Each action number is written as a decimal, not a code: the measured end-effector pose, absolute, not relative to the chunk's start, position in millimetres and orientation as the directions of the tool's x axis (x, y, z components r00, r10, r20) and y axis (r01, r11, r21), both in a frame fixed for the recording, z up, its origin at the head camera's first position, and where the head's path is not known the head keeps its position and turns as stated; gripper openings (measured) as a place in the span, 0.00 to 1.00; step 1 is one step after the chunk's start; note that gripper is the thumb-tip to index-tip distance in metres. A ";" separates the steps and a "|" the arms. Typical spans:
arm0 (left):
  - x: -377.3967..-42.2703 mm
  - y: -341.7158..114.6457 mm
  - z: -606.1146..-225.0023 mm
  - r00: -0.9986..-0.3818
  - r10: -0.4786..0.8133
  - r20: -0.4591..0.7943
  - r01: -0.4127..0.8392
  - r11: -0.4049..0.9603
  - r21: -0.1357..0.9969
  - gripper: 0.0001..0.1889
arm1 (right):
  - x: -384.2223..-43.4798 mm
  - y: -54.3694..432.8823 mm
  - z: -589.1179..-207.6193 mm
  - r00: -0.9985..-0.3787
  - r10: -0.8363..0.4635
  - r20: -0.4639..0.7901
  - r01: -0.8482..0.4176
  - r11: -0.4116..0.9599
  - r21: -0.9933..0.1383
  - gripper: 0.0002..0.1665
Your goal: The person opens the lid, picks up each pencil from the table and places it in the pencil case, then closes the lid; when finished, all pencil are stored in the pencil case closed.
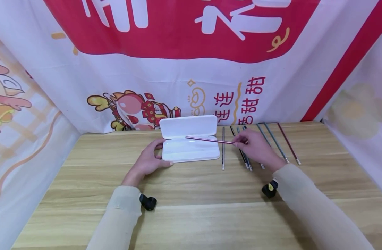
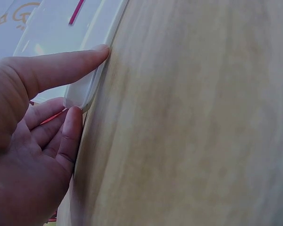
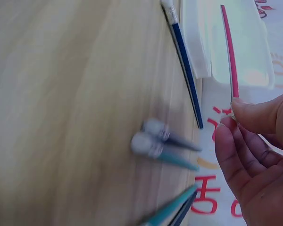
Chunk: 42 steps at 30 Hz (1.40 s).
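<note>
An open white pencil case (image 1: 191, 157) lies on the table, its lid (image 1: 188, 126) raised at the back. My left hand (image 1: 148, 160) holds the case by its left end; in the left wrist view the thumb lies along the front edge and the fingertips touch the corner. Between thumb and fingers, my right hand (image 1: 255, 145) pinches a red pencil (image 1: 206, 139) near one end. The pencil points left, above the case. A dark blue pencil (image 3: 185, 59) lies just right of the case. Under and beside my right hand are several more pencils (image 1: 243, 156), partly hidden.
Farther right on the wooden table (image 1: 191, 222), a teal pencil (image 1: 276, 140) and another red pencil (image 1: 289, 144) lie slantwise with their eraser ends toward me. A printed cloth (image 1: 166, 76) hangs close behind the case, along the table's back edge.
</note>
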<state>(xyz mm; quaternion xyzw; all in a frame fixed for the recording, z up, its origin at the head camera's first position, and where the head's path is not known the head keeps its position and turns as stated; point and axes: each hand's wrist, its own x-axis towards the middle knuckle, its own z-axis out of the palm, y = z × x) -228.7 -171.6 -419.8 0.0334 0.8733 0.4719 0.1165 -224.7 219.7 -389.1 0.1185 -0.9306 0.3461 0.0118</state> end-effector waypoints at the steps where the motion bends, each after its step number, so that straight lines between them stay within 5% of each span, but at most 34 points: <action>1: -228.3 -172.4 -419.9 -0.971 0.169 -0.171 -0.051 0.551 0.833 0.47 | -227.0 215.2 -388.5 -0.970 -0.222 0.101 -0.234 0.731 -0.641 0.05; 42: -226.7 -172.2 -419.4 -0.972 0.149 -0.181 -0.068 0.559 0.826 0.48 | -266.4 149.5 -402.2 -0.957 -0.289 0.018 -0.231 0.725 -0.649 0.05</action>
